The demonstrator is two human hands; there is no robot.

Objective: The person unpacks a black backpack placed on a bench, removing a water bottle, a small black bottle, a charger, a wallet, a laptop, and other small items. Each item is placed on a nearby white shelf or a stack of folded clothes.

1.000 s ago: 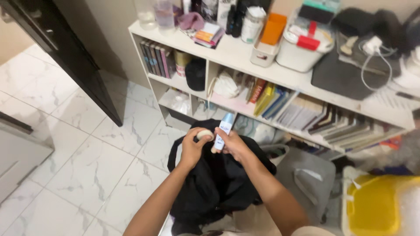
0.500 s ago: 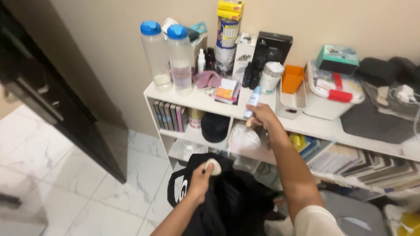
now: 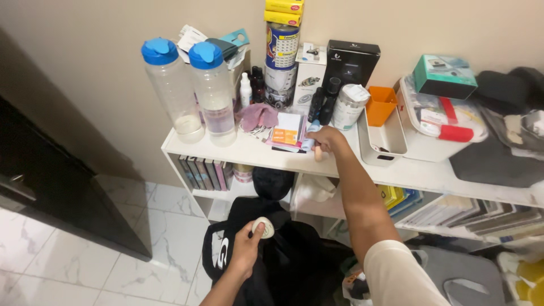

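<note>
- Right hand [image 3: 327, 139]: reaching out over the top of the white shelf [image 3: 249, 152], grip curling shut around a small pale blue tube [image 3: 310, 136], which is sitting just beside a stack of small cards [image 3: 286, 133].
- Left hand [image 3: 247, 249]: hanging low over the black bag [image 3: 294, 266], grip closing round a small white oval case [image 3: 263, 228].
- Black bag: lying on the tiled floor [image 3: 73, 260] in front of the shelf's lower compartments.
- Two clear bottles [image 3: 192, 90] with blue caps: standing upright at the shelf's left end.
- Orange cup [image 3: 381, 105]: resting in a white tray [image 3: 385, 141], right of the reaching hand.
</note>
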